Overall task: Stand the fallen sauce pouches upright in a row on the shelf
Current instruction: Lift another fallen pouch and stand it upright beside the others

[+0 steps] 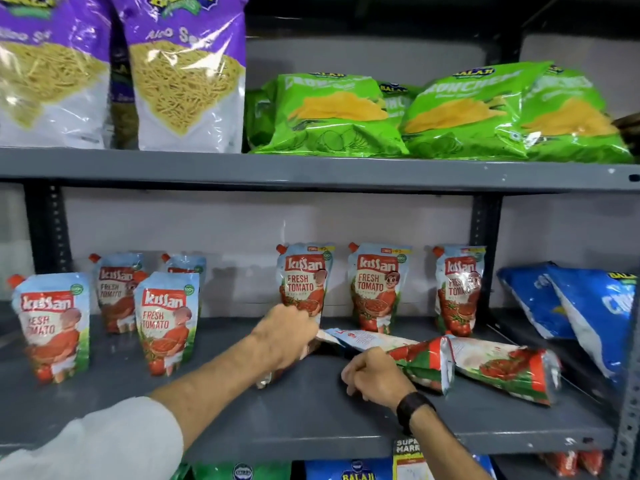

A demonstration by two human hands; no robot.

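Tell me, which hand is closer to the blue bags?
The right hand. It sits left of the blue bags, near the fallen pouches. The left hand is farther left still.

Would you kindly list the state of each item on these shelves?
Seven red-and-blue tomato sauce pouches: upright.
Two fallen sauce pouches: lying flat.
Left hand: on a pouch, grip hidden.
Right hand: on a fallen pouch.
Green crisp bags: lying stacked.

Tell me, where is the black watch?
On the right wrist, low right of centre, just in front of the fallen pouches on the grey shelf.
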